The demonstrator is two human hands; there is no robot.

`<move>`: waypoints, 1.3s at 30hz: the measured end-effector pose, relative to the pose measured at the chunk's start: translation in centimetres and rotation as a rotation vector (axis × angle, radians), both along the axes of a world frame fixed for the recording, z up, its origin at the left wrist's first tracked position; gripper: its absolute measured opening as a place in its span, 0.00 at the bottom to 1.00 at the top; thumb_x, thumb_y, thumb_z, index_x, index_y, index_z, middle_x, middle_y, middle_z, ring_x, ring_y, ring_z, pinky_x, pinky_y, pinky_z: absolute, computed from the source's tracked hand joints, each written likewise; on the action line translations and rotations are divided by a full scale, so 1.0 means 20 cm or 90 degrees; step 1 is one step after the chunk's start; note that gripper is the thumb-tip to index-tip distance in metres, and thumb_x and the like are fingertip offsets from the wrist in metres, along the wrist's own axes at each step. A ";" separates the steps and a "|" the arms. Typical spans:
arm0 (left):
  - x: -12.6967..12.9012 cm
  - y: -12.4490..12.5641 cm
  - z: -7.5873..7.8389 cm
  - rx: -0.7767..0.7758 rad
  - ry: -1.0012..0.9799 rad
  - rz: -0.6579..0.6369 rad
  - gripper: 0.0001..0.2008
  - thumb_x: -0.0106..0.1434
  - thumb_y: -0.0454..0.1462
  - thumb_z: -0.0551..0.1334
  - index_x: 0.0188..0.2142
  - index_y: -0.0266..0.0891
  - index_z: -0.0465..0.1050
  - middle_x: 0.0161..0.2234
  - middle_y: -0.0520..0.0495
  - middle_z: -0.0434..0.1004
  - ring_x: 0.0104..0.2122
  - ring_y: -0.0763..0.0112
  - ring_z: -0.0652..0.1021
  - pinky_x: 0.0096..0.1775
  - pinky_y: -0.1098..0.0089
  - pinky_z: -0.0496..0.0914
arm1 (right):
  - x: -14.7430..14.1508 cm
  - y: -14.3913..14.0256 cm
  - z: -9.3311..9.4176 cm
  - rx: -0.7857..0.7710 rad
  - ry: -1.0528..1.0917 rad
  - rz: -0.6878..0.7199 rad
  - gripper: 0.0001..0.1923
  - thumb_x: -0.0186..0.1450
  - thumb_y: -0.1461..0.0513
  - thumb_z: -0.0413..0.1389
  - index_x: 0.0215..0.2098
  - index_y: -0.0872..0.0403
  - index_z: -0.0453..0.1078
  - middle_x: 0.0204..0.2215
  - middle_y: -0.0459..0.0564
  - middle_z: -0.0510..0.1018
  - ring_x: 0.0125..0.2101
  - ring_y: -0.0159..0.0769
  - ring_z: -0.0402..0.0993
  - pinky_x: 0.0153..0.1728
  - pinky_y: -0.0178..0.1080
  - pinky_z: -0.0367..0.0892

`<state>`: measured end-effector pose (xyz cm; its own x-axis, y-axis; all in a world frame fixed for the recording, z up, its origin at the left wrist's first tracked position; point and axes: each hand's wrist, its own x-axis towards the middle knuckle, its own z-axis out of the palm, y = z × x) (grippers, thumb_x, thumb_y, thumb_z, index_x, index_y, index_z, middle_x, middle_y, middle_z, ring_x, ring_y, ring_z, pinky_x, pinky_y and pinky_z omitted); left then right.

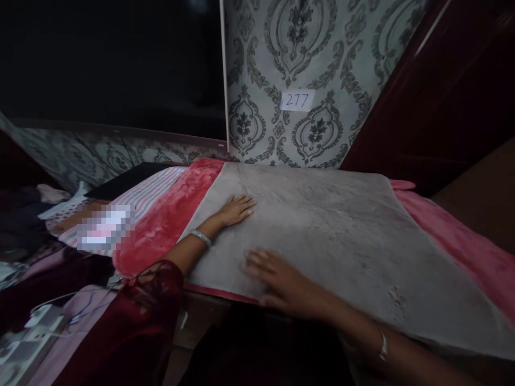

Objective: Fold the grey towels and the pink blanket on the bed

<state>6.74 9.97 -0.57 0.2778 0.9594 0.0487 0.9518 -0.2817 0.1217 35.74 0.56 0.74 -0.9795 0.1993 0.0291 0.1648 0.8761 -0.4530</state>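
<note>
Grey plush cloth with a soft nap is what I've got on my head feed, spread over a surface just below the patterned silver-grey wallpaper. Left hand lies palm down near the cloth's left edge, fingers spread, gripping nothing, with a pale banded bracelet on that wrist. Right hand is over the near edge, fingers extended and loose, nothing in it that I can see; it's blurry, so I can't tell if it's actually touching. Crushed red plush fabric shows along the left side, striped pastel fabric beyond it, and pink plush fabric pokes out on the right. White paper label reading 277 sits on the wallpaper.
</note>
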 end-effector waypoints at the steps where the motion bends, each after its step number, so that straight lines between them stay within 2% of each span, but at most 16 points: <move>1: -0.05 -0.02 0.02 0.001 0.001 0.020 0.28 0.75 0.48 0.45 0.71 0.48 0.54 0.73 0.44 0.50 0.72 0.54 0.52 0.67 0.41 0.45 | -0.06 0.10 0.00 0.034 0.015 -0.035 0.37 0.73 0.46 0.50 0.74 0.50 0.48 0.73 0.55 0.45 0.73 0.45 0.37 0.70 0.53 0.41; 4: -0.20 -0.09 0.04 0.009 0.028 0.115 0.28 0.75 0.47 0.46 0.71 0.48 0.54 0.72 0.44 0.51 0.72 0.51 0.51 0.67 0.38 0.43 | -0.25 0.40 -0.01 0.118 0.010 -0.141 0.36 0.74 0.50 0.49 0.75 0.54 0.48 0.73 0.59 0.45 0.72 0.49 0.39 0.69 0.53 0.44; 6: -0.27 -0.15 0.02 0.000 0.045 0.159 0.28 0.75 0.47 0.46 0.72 0.48 0.53 0.73 0.45 0.50 0.72 0.52 0.51 0.67 0.40 0.45 | -0.37 0.57 -0.03 0.152 -0.017 -0.212 0.34 0.75 0.52 0.47 0.75 0.54 0.46 0.73 0.59 0.45 0.72 0.51 0.39 0.69 0.54 0.46; 8: -0.30 -0.19 -0.02 -0.001 0.053 0.180 0.28 0.75 0.46 0.46 0.72 0.49 0.52 0.73 0.46 0.47 0.72 0.53 0.50 0.68 0.42 0.46 | -0.46 0.66 -0.06 0.177 -0.050 -0.250 0.33 0.76 0.52 0.45 0.75 0.51 0.47 0.73 0.57 0.46 0.72 0.53 0.39 0.68 0.58 0.45; 10: -0.31 -0.21 -0.06 0.019 0.053 0.185 0.28 0.75 0.46 0.46 0.72 0.49 0.52 0.74 0.47 0.46 0.72 0.54 0.50 0.68 0.44 0.47 | -0.49 0.67 -0.11 0.201 -0.064 -0.244 0.32 0.76 0.49 0.45 0.74 0.47 0.49 0.74 0.54 0.45 0.72 0.55 0.37 0.68 0.62 0.42; 14: -0.33 -0.19 -0.12 0.058 0.032 0.167 0.27 0.75 0.47 0.47 0.71 0.52 0.54 0.73 0.48 0.49 0.72 0.54 0.52 0.67 0.43 0.49 | -0.44 0.47 -0.16 0.177 -0.063 -0.102 0.33 0.74 0.45 0.46 0.73 0.43 0.51 0.74 0.51 0.42 0.72 0.55 0.34 0.67 0.64 0.37; 17: -0.34 -0.18 -0.13 0.067 0.010 0.160 0.27 0.75 0.47 0.47 0.71 0.52 0.55 0.73 0.48 0.50 0.71 0.53 0.52 0.67 0.42 0.50 | -0.32 0.16 -0.15 0.083 -0.046 0.088 0.36 0.71 0.40 0.49 0.73 0.41 0.52 0.74 0.48 0.42 0.73 0.53 0.32 0.68 0.63 0.34; 19: -0.35 -0.17 -0.14 0.071 -0.009 0.159 0.27 0.74 0.48 0.48 0.71 0.51 0.56 0.73 0.47 0.50 0.71 0.53 0.52 0.67 0.41 0.49 | -0.24 -0.05 -0.13 0.021 -0.027 0.186 0.34 0.71 0.41 0.50 0.71 0.40 0.56 0.73 0.45 0.47 0.73 0.48 0.30 0.69 0.60 0.30; 21: -0.36 -0.17 -0.15 0.070 -0.037 0.151 0.26 0.74 0.47 0.49 0.70 0.50 0.58 0.72 0.47 0.51 0.71 0.53 0.52 0.67 0.40 0.48 | -0.18 -0.20 -0.09 -0.033 -0.012 0.260 0.34 0.72 0.43 0.50 0.72 0.42 0.53 0.73 0.46 0.49 0.73 0.41 0.34 0.71 0.52 0.34; 23: -0.41 -0.16 -0.15 0.075 -0.082 0.140 0.25 0.74 0.45 0.49 0.68 0.47 0.62 0.72 0.45 0.54 0.71 0.54 0.55 0.67 0.42 0.49 | -0.17 -0.24 -0.06 -0.043 0.011 0.275 0.35 0.73 0.44 0.50 0.73 0.44 0.51 0.73 0.48 0.49 0.72 0.39 0.38 0.71 0.48 0.38; 25: -0.48 -0.18 -0.16 0.097 -0.135 0.126 0.25 0.74 0.44 0.49 0.66 0.42 0.65 0.71 0.42 0.56 0.70 0.58 0.57 0.68 0.47 0.52 | -0.23 -0.15 -0.04 -0.003 0.047 0.219 0.34 0.74 0.45 0.49 0.73 0.46 0.52 0.73 0.51 0.49 0.72 0.41 0.38 0.70 0.49 0.39; 29: -0.66 -0.27 -0.16 0.130 -0.181 0.100 0.24 0.72 0.43 0.51 0.62 0.38 0.70 0.67 0.40 0.63 0.68 0.59 0.63 0.67 0.52 0.56 | -0.45 0.27 -0.03 0.101 0.098 0.009 0.34 0.75 0.46 0.43 0.74 0.51 0.50 0.73 0.57 0.48 0.72 0.47 0.39 0.69 0.54 0.43; 33: -0.72 -0.40 -0.18 0.135 -0.170 0.110 0.23 0.71 0.41 0.52 0.62 0.40 0.71 0.65 0.42 0.68 0.66 0.59 0.66 0.67 0.51 0.58 | -0.69 0.61 -0.05 0.162 0.008 -0.169 0.34 0.76 0.50 0.44 0.75 0.54 0.47 0.73 0.60 0.43 0.72 0.51 0.40 0.68 0.53 0.47; 36: -0.70 -0.43 -0.21 0.165 -0.181 0.131 0.23 0.71 0.40 0.52 0.63 0.42 0.70 0.66 0.44 0.67 0.66 0.59 0.65 0.67 0.51 0.57 | -0.80 0.64 -0.09 0.191 -0.069 -0.235 0.32 0.76 0.51 0.44 0.75 0.50 0.47 0.74 0.58 0.43 0.72 0.53 0.39 0.68 0.58 0.44; 37: -0.70 -0.43 -0.22 0.167 -0.189 0.135 0.23 0.71 0.40 0.52 0.63 0.42 0.70 0.66 0.44 0.67 0.66 0.60 0.65 0.67 0.51 0.58 | -0.82 0.60 -0.10 0.200 -0.077 -0.223 0.32 0.76 0.50 0.45 0.74 0.48 0.48 0.74 0.57 0.44 0.72 0.54 0.38 0.68 0.60 0.42; 39: -0.70 -0.43 -0.23 0.162 -0.205 0.131 0.23 0.71 0.39 0.51 0.62 0.43 0.70 0.65 0.45 0.67 0.66 0.61 0.65 0.67 0.50 0.57 | -0.82 0.47 -0.14 0.202 -0.064 -0.127 0.32 0.75 0.47 0.46 0.74 0.45 0.50 0.73 0.56 0.45 0.72 0.55 0.38 0.67 0.62 0.40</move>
<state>-7.27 1.46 -5.14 0.0144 0.9395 0.3422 0.9163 -0.1494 0.3716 19.29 9.87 -2.07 -0.9233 0.3832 0.0253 0.3765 0.9162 -0.1368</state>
